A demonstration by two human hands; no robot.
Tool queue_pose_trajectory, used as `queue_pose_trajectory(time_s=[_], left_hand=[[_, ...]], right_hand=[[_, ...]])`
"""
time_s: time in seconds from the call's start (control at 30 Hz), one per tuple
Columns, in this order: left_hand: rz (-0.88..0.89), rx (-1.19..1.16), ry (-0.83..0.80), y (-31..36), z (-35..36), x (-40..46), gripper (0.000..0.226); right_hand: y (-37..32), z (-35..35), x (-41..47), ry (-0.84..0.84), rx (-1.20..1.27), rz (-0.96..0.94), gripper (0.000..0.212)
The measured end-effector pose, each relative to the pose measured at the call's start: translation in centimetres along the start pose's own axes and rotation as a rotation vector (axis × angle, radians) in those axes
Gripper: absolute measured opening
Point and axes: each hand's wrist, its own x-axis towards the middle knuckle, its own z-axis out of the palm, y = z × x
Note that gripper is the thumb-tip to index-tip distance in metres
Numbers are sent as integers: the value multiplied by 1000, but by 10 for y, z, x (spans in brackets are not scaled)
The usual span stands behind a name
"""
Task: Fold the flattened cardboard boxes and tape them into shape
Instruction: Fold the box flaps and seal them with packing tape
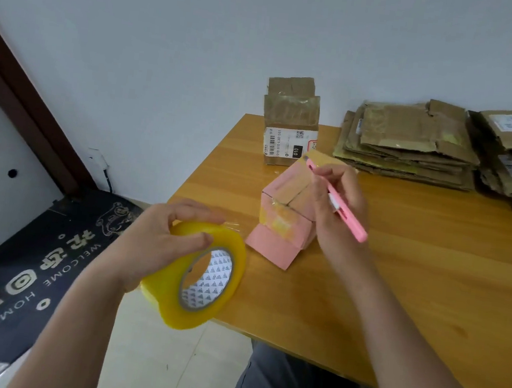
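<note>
A dark welcome mat [28, 251] lies on the floor at left. The left hand [160, 240] curls around a glossy yellow tape roll [200, 277] held off the wooden table's [414, 275] near-left edge. Mid-table sits a small pink box [284, 216], one flap splayed; the right hand [339, 203] pinches a pink utility knife [343, 203] beside it. Behind stands a taped brown box [289, 124]; at right, a ragged stack of flattened cardboard [413, 144].
</note>
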Motion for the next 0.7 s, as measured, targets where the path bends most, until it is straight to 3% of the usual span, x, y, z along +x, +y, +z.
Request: queue_pose_trajectory(time_s=[0.13, 0.23, 0.3, 0.6, 0.7], left_hand=[[65, -16, -45, 2, 9, 3, 26], [106, 26, -103, 8, 18, 9, 26], [131, 35, -139, 12, 27, 12, 28], [164, 105, -245, 34, 61, 18, 36], [186, 105, -254, 39, 70, 17, 33]], right_hand=[[9, -37, -7, 161, -493, -218, 8], [30, -68, -21, 17, -986, 19, 29], [40, -83, -33, -80, -1134, 173, 31], [43, -105, -47, -228, -1097, 335, 40], [26, -101, -46, -135, -920, 229, 23]])
